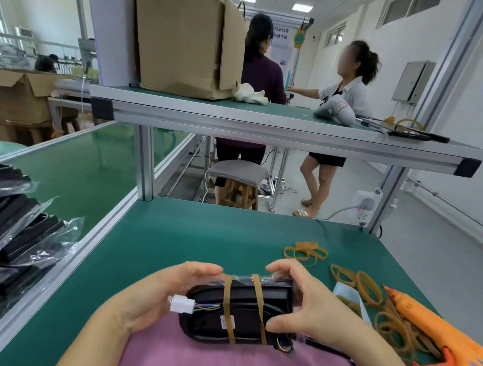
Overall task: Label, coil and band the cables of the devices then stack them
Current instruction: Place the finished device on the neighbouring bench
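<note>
Left hand (152, 293): curled around the left end of the device (243, 304), next to the white connector (181, 304).
Right hand (311, 307): grips the right end, with the thumb on the near side.
Device: black, wrapped in clear plastic, held just over the pink cloth (222, 358).
Two rubber bands (257, 295): wrapped around the device.
Loose bands (305, 253): on the green table (188, 236), near the orange glue gun (446, 337).
Bagged stack (7, 238): at the left.

The device (242, 311) is over the middle of the tabletop's (191, 236) near edge, held between the left hand (152, 293) and the right hand (309, 304). Loose rubber bands (305, 253) lie to its right, toward the right edge. The glue gun (446, 340) lies at the near right corner. Bagged devices (10, 238) are stacked beyond the left edge. The shelf (267, 127) above the far edge carries a cardboard box (184, 38) at its left end.
</note>
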`<control>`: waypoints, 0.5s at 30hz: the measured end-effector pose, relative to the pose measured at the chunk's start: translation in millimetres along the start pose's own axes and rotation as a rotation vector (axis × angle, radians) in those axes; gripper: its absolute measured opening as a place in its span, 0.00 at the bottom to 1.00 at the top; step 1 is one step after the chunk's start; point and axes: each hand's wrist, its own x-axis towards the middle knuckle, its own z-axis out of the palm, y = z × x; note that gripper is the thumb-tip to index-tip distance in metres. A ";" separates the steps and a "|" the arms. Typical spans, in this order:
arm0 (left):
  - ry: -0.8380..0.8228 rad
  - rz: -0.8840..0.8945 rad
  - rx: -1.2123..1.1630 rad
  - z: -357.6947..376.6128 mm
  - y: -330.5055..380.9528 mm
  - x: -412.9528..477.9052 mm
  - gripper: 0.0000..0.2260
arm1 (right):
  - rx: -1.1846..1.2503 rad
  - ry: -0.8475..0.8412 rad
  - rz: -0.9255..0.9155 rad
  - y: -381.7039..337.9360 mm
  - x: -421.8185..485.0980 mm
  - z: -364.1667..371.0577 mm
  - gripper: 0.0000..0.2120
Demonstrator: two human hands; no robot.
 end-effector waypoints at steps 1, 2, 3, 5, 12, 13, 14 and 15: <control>0.005 0.011 -0.025 -0.7 -2.4 -1.5 0.37 | 0.060 0.019 -0.010 0.0 -2.3 1.5 0.33; 0.021 0.017 -0.057 -0.6 -5.1 -3.4 0.41 | 0.122 0.039 -0.019 0.0 -4.4 2.9 0.32; 0.034 0.025 -0.092 0.1 -8.2 -5.8 0.44 | 0.175 0.062 -0.027 0.0 -6.4 4.6 0.31; 0.090 0.060 -0.188 3.4 -14.3 -11.0 0.44 | 0.254 0.120 -0.043 -0.1 -9.1 9.8 0.30; 0.309 0.071 -0.680 35.5 -36.5 -20.1 0.32 | 0.671 0.270 -0.013 -1.5 -8.6 52.2 0.38; 0.310 0.068 -0.703 43.4 -37.6 -20.3 0.29 | 0.713 0.289 -0.012 -2.8 -8.1 59.2 0.39; 0.327 0.073 -0.708 50.5 -38.4 -20.1 0.26 | 0.748 0.305 -0.013 -4.0 -8.0 65.5 0.40; 0.363 0.093 -0.705 56.1 -38.8 -19.9 0.25 | 0.773 0.315 -0.016 -5.4 -8.7 71.5 0.40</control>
